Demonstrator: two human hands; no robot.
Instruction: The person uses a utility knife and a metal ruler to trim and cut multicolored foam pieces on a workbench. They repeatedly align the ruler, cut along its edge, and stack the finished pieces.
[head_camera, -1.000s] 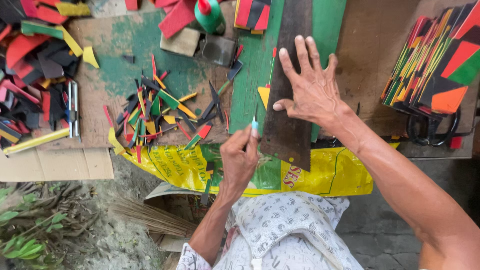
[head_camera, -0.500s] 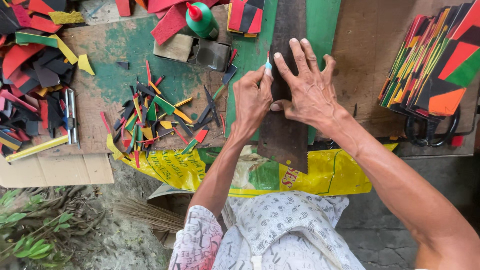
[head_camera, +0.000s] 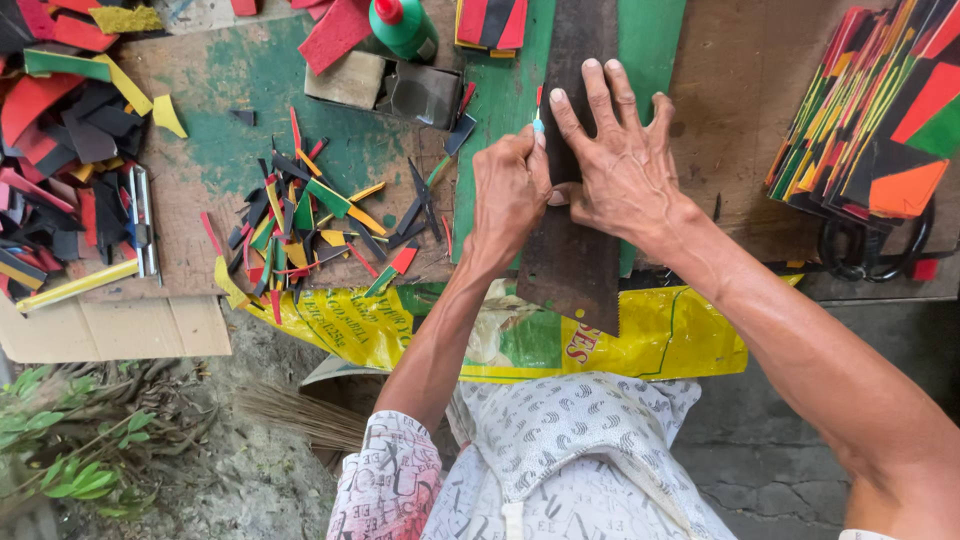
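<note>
My right hand (head_camera: 620, 170) lies flat with fingers spread on a long dark saw blade (head_camera: 575, 270), which rests lengthwise on a green sheet (head_camera: 650, 40) on the worktable. My left hand (head_camera: 510, 195) is closed around a small cutter with a pale blue tip (head_camera: 538, 124). The tip sits at the blade's left edge, level with my right fingertips. The two hands touch beside the blade.
Left of my hands lies a scatter of thin coloured offcuts (head_camera: 320, 220). A green bottle (head_camera: 405, 25) and a small metal box (head_camera: 420, 95) stand at the back. Stacked coloured pieces (head_camera: 880, 120) sit right, above black scissors (head_camera: 860, 250). A yellow sack (head_camera: 660, 335) hangs over the table's edge.
My left hand has slid the cutter away from me along the blade's left edge, from near the table's front up to my right fingertips. The right hand stays pressed on the blade.
</note>
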